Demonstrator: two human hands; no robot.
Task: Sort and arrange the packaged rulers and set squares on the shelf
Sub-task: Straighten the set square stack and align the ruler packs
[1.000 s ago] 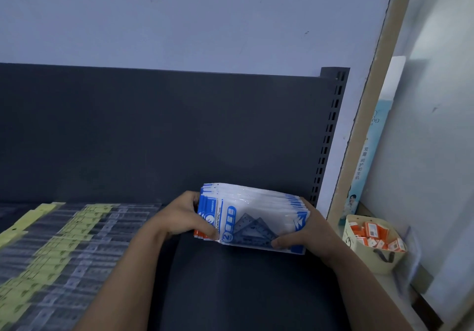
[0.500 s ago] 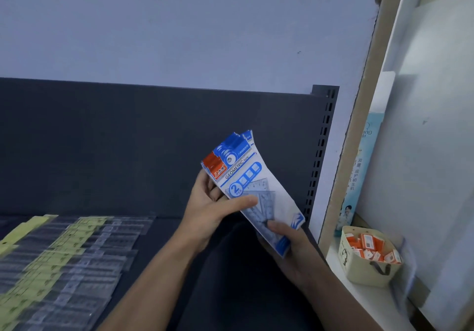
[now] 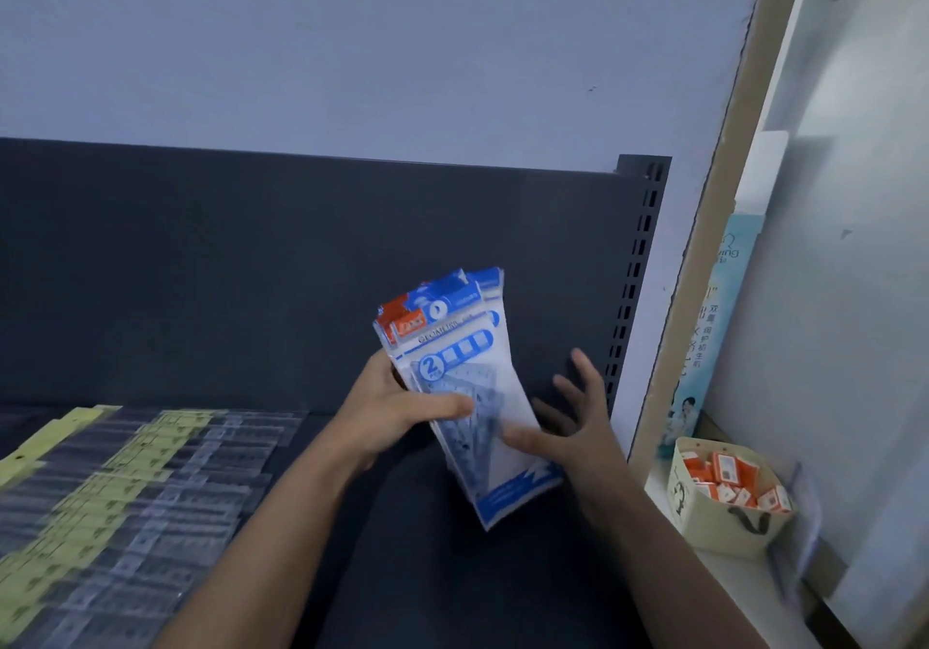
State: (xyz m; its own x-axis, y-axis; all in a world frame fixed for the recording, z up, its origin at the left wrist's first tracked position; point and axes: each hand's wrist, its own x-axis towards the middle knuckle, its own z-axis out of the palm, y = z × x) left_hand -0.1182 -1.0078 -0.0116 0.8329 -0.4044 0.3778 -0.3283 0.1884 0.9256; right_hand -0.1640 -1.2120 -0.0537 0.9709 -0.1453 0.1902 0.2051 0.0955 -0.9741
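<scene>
L hand (image 3: 397, 412) alone gripped the fanned set-square packs (image 3: 462, 372), R hand (image 3: 578, 427) spread wide at 3 o'clock, so packs could slide out.

shop | slotted shelf upright (image 3: 639, 246) | rows of pkgd rulers (image 3: 125, 487)

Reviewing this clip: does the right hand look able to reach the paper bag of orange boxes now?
Probably yes. The right hand holds nothing, fingers spread beside the set-square packs that the left hand grips, and the paper bag stands close on its right with nothing between.
</scene>
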